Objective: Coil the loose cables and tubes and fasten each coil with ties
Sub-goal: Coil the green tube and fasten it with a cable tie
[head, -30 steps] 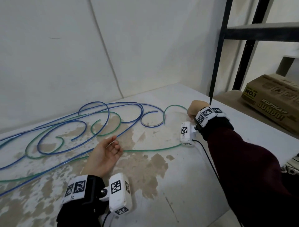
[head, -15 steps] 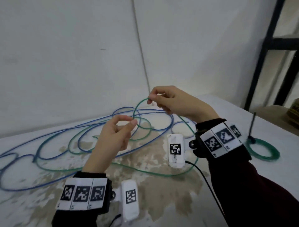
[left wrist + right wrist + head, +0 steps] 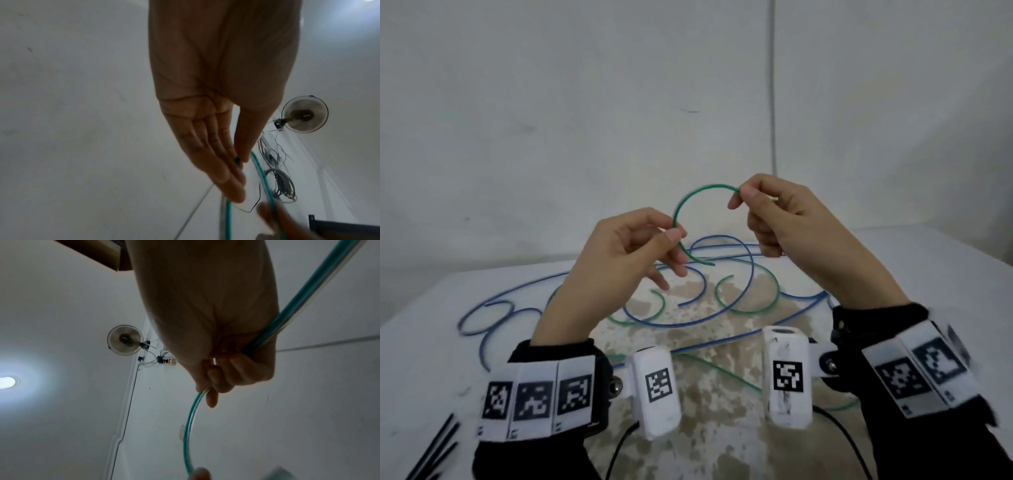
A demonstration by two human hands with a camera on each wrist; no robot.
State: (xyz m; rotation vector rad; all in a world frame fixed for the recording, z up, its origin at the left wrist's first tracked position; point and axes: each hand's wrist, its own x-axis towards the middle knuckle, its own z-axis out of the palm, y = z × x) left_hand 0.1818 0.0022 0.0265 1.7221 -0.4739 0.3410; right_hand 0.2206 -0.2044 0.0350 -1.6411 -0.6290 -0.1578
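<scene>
Black ties [image 3: 434,448] lay at 7 o'clock on the table [image 3: 421,308]. Left hand [image 3: 619,253], at centre, pinched the green tube [image 3: 688,198] near its free end, thumb against fingers. Right hand [image 3: 777,216], at 1 o'clock, pinched the same tube, raised in an arch between both hands. Blue tube [image 3: 750,270] lay looped on the table beyond, at 12 o'clock.

A thin green tube [image 3: 690,202] arcs up at frame centre, its free end [image 3: 710,263] pointing right; more green and blue tubing [image 3: 722,317] sprawls in loose loops below, mid-frame.
</scene>
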